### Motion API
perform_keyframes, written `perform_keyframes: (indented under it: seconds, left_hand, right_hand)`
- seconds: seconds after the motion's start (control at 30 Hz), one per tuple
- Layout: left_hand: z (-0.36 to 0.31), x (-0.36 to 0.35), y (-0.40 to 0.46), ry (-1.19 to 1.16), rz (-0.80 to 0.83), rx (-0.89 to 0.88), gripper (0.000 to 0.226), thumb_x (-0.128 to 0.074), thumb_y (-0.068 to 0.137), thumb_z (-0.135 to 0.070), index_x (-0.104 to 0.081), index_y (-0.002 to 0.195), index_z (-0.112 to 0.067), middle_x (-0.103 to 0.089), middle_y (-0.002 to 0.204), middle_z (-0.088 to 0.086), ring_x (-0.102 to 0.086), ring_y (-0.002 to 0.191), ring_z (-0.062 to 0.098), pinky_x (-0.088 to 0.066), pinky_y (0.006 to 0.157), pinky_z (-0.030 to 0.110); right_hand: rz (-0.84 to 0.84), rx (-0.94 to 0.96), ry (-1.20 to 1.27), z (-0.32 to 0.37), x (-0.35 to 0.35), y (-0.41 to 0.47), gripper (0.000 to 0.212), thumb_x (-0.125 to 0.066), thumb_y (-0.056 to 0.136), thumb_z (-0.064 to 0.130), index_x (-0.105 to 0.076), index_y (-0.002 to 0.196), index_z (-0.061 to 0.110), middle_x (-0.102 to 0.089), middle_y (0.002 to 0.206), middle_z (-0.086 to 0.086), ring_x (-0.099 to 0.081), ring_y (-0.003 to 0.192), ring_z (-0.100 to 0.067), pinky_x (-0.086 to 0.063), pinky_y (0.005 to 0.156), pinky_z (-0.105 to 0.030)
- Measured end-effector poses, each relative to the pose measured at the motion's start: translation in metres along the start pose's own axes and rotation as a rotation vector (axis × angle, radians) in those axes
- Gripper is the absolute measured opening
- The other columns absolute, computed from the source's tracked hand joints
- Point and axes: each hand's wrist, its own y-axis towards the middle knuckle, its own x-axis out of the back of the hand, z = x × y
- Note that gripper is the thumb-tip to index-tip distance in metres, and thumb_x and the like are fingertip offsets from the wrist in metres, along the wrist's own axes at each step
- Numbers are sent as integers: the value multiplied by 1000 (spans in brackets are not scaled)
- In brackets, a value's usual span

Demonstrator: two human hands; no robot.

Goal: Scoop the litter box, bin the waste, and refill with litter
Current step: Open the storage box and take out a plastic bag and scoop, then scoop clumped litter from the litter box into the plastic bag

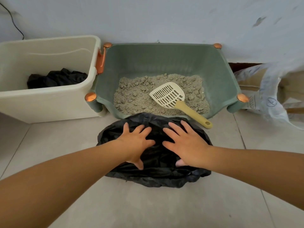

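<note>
Both palms flat, left hand (pixel 135 142) and right hand (pixel 185 143) fingers spread, grasping nothing, pressing black trash bag (pixel 154 175) lower centre in front of green litter box (pixel 164 63) with slotted scoop (pixel 167 94) resting on clumped litter (pixel 131 96); risk: bag mouth unopened, scooped clumps spilling onto floor tiles (pixel 164 208).

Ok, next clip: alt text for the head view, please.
Both hands, left hand and right hand, press flat on a black bin bag on the tiled floor. Behind it sits a green litter box with clumped litter and a cream scoop; a cream bin stands left.
</note>
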Motion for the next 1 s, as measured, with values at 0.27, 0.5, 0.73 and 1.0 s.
perform_keyframes:
  seconds: [0.27, 0.5, 0.73, 1.0]
  left_hand:
    - [15, -14, -8, -256, 209, 39, 99, -73, 69, -52, -11, 146, -42, -11, 155, 0, -36, 133, 28, -40, 105, 40]
    - [27, 23, -3, -295, -149, 7, 64, -64, 85, -33, -35, 141, -31, -49, 132, 3, -51, 116, 23, -43, 91, 32]
    - [49, 50, -6, -425, -373, 91, 46, -62, 87, -22, -50, 131, -30, -61, 121, -2, -53, 87, 12, -50, 90, 36]
    - [85, 77, -23, -366, -529, 244, 34, -61, 88, -24, -59, 122, -27, -59, 121, 3, -58, 104, 21, -48, 93, 40]
  right_hand:
    - [275, -41, 724, -6, 2, -3, 86, -67, 83, 39, -14, 149, 35, -23, 150, 1, -39, 130, -22, -39, 103, -31]
    - [-332, -247, 514, -33, 47, 4, 26, -48, 94, 32, -56, 119, 28, -56, 112, 7, -54, 99, -13, -45, 74, -27]
    - [-136, -637, 584, -76, 26, 33, 41, -55, 90, 26, -47, 128, 13, -54, 111, -6, -53, 87, -18, -46, 72, -29]
    - [-51, -663, 585, -94, 37, 41, 40, -45, 87, 2, -49, 126, 11, -53, 89, -3, -54, 77, -21, -40, 55, -28]
